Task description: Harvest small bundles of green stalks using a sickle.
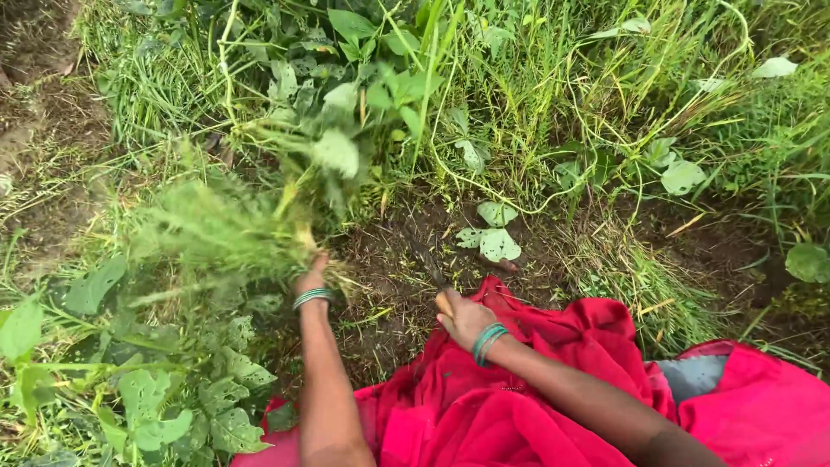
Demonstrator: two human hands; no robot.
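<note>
My left hand [309, 275] is closed around a bunch of green weeds [233, 227], blurred with motion, lifted off the soil at centre left. A green bangle sits on that wrist. My right hand [460, 316] grips the wooden handle of a small sickle [425, 259], whose dark blade lies over the bare dark soil [393, 285] between the two hands. That wrist also wears green bangles. Red cloth [519, 398] covers my lap below both arms.
Thick grass and broad-leaved plants [372, 78] stand along the top. Leafy plants with holes [173, 398] fill the bottom left. A bare earth strip [35, 104] runs at the far left. Creeper leaves [493, 242] lie on the soil ahead.
</note>
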